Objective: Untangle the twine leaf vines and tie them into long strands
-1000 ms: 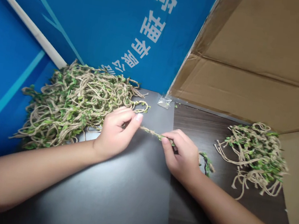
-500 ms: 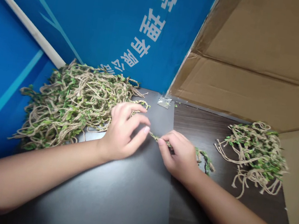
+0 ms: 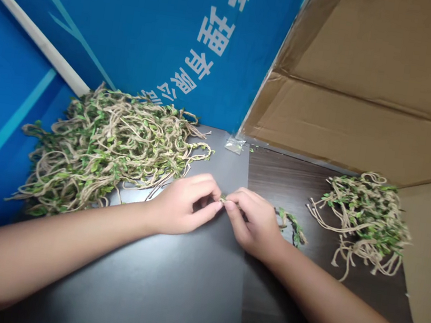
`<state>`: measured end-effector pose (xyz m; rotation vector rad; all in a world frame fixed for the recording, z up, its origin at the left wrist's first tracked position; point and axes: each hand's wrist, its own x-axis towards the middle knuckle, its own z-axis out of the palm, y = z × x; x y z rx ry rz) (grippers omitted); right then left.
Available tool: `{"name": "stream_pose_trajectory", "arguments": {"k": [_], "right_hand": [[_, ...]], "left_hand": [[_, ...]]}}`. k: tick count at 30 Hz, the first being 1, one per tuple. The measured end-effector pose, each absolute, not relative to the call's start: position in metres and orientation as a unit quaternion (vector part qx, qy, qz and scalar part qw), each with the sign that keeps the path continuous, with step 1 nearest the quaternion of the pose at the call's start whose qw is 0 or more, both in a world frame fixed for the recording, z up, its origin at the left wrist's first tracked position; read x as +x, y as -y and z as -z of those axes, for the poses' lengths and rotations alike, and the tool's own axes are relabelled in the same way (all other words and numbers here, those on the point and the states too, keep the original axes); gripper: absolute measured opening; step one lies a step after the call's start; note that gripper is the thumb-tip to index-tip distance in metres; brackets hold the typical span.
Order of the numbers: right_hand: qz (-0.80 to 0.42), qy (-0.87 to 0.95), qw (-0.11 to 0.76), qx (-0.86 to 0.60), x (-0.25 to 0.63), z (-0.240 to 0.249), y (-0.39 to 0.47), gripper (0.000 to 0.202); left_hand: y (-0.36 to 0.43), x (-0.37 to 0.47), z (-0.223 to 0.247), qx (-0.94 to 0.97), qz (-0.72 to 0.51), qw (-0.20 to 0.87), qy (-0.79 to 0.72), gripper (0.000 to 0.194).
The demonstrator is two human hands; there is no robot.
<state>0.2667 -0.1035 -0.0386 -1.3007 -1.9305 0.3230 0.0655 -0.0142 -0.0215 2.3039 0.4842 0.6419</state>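
A: Lighting's even and fairly bright, coming from overhead. Pale glare patch on the dark grey matte sheet covering the worktop [image 3: 180,286], just under the left forearm.

B: Shadows?

A: Soft, short ones under both wrists. Top right corner darkens to a vignette.

B: Distortion?

A: Wide-angle bend at the edges, the white diagonal rail on the blue panel [image 3: 35,35] bows. Centre sharp, forearms at the bottom edge slightly soft.

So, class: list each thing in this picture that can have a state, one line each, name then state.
left hand: pinched shut on the leafy twine strand
right hand: pinched shut on the same strand
leafy twine strand: held at one end, the rest trailing on the table
large twine pile: tangled, loose
small twine pile: tangled, loose
cardboard box: flap open
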Motion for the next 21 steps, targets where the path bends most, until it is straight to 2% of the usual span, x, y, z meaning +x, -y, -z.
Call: {"name": "stream_pose_trajectory", "arguments": {"k": [5, 8, 11, 21], "right_hand": [[-0.135, 0.769, 0.37, -0.504, 0.2661, 0.038, 0.1036, 0.018], [-0.093, 0.76, 0.397, -0.506, 0.265, 0.0372, 0.1037, 0.005], [-0.037, 0.762, 0.402, -0.507, 0.2645, 0.0377, 0.104, 0.016], [0.042, 0.789, 0.346, -0.507, 0.2657, 0.0383, 0.1073, 0.013]], "left_hand": [[0.0131, 0.0647, 0.0208, 0.884, -0.248, 0.356, -0.172, 0.013], [0.0129, 0.0646, 0.0214, 0.884, -0.25, 0.354, -0.177, 0.014], [0.0129, 0.0646, 0.0215, 0.879, -0.261, 0.351, -0.188, 0.013], [0.0123, 0.0651, 0.0229, 0.879, -0.264, 0.346, -0.198, 0.014]]}}
